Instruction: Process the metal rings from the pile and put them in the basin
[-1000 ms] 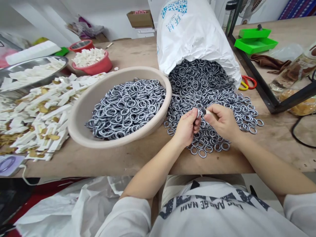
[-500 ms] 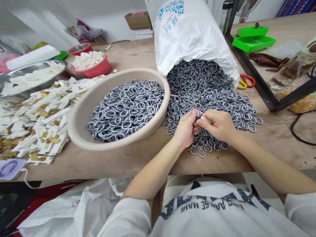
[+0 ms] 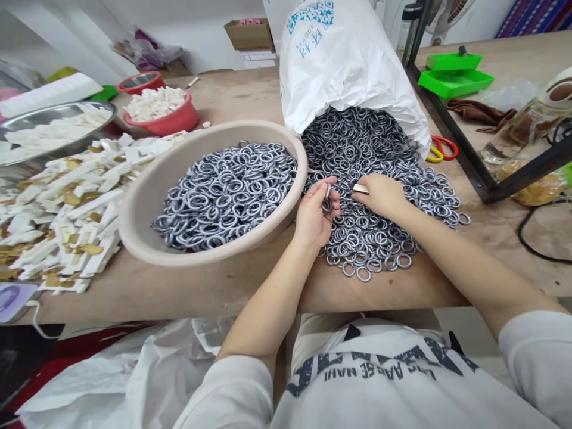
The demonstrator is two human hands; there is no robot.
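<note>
My left hand (image 3: 313,217) is closed on grey rings (image 3: 329,190), pinched between thumb and fingertips over the ring pile. To its right, my right hand (image 3: 382,193) grips a small flat piece (image 3: 360,189) with a pale face and a dark edge; its exact kind I cannot make out. A gap separates the two hands. Below and around them spreads a heap of loose grey rings (image 3: 353,238), spilling from the mouth of a white sack (image 3: 348,65). Left of the hands stands a beige basin (image 3: 138,238) holding many more such rings.
White and gold-brown pieces (image 3: 84,208) lie heaped at left, near a metal bowl (image 3: 100,122) and a red bowl (image 3: 179,119) of white bits. On the right are a black metal frame (image 3: 460,143), red-and-yellow scissors (image 3: 440,149), green trays (image 3: 456,80) and a glass jar (image 3: 509,134).
My hands were together and have parted: the left moved left and up with rings in its fingers, the right moved slightly up with the small flat piece. The view has shifted slightly.
</note>
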